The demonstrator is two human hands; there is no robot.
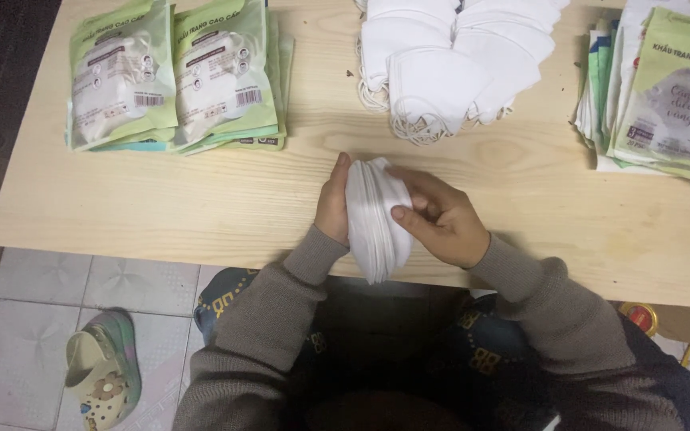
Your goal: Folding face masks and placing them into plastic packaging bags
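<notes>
On the wooden table [201, 199] near its front edge, I see my left hand [333, 203] and right hand [441, 219] with fingers clamped around a stack of white masks [373, 219].

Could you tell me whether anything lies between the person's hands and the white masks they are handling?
Nothing visible does. The left hand and right hand already press directly on either side of the stack of white masks, held on edge above the wooden table.
</notes>
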